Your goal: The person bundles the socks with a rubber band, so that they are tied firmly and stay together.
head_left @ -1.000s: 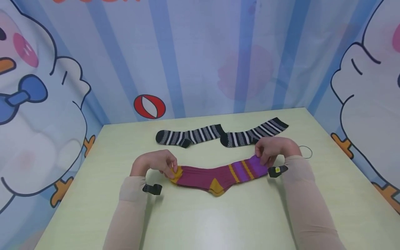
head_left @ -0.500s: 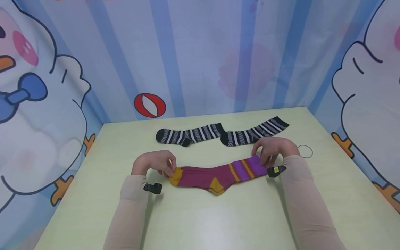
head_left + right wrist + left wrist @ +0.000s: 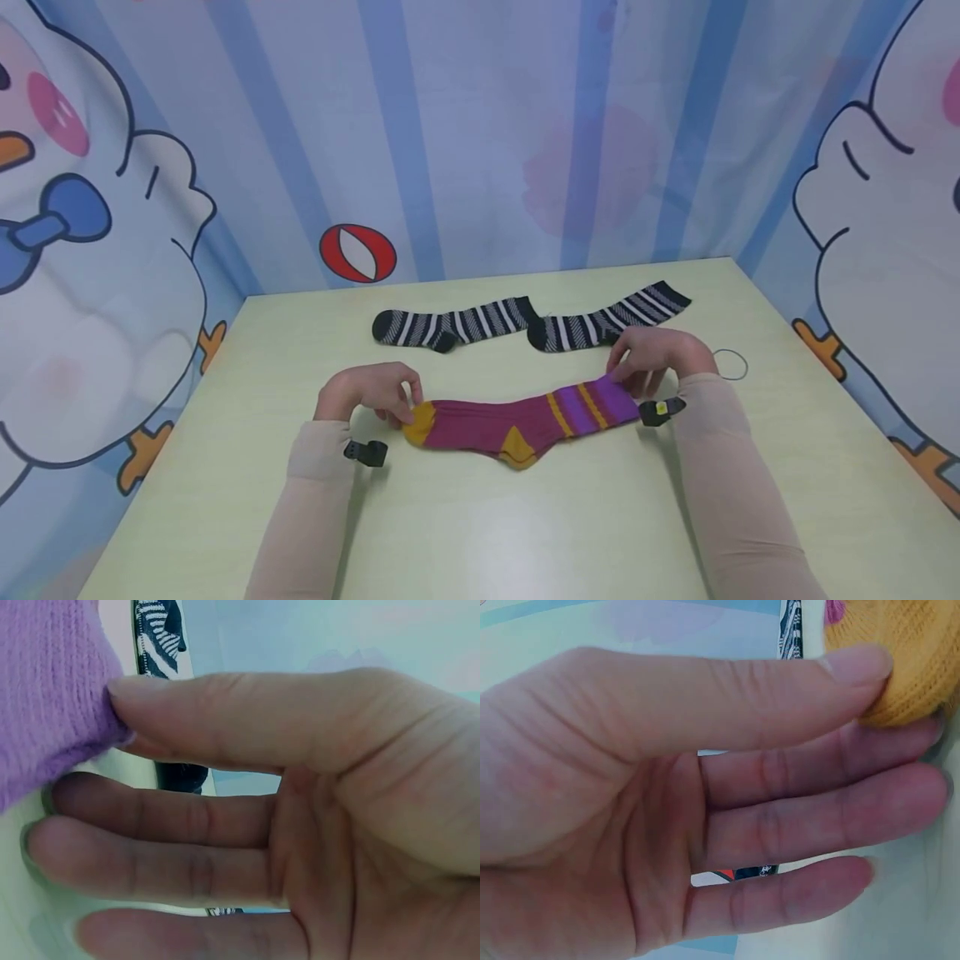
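A blue-striped backdrop (image 3: 480,150) is hanging behind a pale surface (image 3: 487,533), and two beige sleeves (image 3: 303,508) are reaching in over it. A maroon sock (image 3: 472,423) is lying across the middle, its yellow toe pointing left, its purple cuff right, its yellow heel facing the person. Farther back, one striped sock (image 3: 412,329) is resting just beside a second striped sock (image 3: 577,332), both running in about the same direction. The left hand (image 3: 375,393) is pinching the toe, though its index finger is mostly hiding behind thumb and knit. The right hand (image 3: 654,354) is pinching a cuff corner, its other fingers spreading loosely. Beside that wrist, a thin ring (image 3: 746,358) is lying.
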Demonstrator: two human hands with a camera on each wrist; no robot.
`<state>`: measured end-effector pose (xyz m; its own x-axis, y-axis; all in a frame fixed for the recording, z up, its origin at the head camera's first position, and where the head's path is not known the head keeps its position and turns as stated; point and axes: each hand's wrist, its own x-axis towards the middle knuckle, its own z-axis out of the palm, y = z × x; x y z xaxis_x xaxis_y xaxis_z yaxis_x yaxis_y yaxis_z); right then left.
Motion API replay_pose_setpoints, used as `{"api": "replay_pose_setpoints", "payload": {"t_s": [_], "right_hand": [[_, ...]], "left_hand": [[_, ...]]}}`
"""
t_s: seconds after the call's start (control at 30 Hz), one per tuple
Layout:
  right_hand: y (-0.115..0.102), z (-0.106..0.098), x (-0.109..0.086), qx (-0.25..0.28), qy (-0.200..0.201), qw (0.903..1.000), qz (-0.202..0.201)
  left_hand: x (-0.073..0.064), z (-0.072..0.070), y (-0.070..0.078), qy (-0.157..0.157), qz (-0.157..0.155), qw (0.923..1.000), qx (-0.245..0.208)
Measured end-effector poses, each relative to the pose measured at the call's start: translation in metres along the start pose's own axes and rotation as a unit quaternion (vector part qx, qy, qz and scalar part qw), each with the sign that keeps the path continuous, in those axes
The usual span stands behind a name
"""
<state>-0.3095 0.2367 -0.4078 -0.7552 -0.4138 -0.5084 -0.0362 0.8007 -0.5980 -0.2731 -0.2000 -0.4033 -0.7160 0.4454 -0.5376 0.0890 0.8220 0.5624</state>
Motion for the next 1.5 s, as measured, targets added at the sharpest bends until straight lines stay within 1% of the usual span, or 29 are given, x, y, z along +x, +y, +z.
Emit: {"api": "replay_pose_setpoints", "payload": {"t_s": [0.13, 0.3, 0.57, 0.77, 1.07, 1.33, 1.5], "right_hand": [[-0.0022, 0.0014, 0.0012, -0.008, 0.005, 0.9999, 0.013], [-0.0051, 0.0028, 0.0017, -0.010, 0.007, 0.9997, 0.023], [-0.0038, 0.0045, 0.0031, -0.008, 0.008, 0.9997, 0.024], [-0.0045, 0.0048, 0.0024, -0.011, 0.010, 0.9996, 0.023], [-0.0039, 0.0045, 0.0035, -0.013, 0.007, 0.9997, 0.019], [-0.0039, 0.0030, 0.0020, -0.022, 0.006, 0.9996, 0.017], [-0.0041, 0.0012, -0.0004, -0.018, 0.012, 0.9997, 0.012]], "left_hand": [[0.0014, 0.0002, -0.0021, 0.010, -0.006, 0.9999, 0.003], [0.0029, -0.0007, -0.0045, 0.012, 0.000, 0.9997, 0.020], [0.0041, -0.0007, -0.0044, 0.022, 0.004, 0.9989, 0.042], [0.0061, -0.0011, -0.0055, 0.037, 0.013, 0.9976, 0.056], [0.0082, -0.0007, -0.0072, 0.044, 0.024, 0.9961, 0.073], [0.0074, -0.0006, -0.0042, 0.055, 0.019, 0.9956, 0.073], [0.0055, -0.0013, 0.0021, 0.071, 0.019, 0.9944, 0.076]]}}
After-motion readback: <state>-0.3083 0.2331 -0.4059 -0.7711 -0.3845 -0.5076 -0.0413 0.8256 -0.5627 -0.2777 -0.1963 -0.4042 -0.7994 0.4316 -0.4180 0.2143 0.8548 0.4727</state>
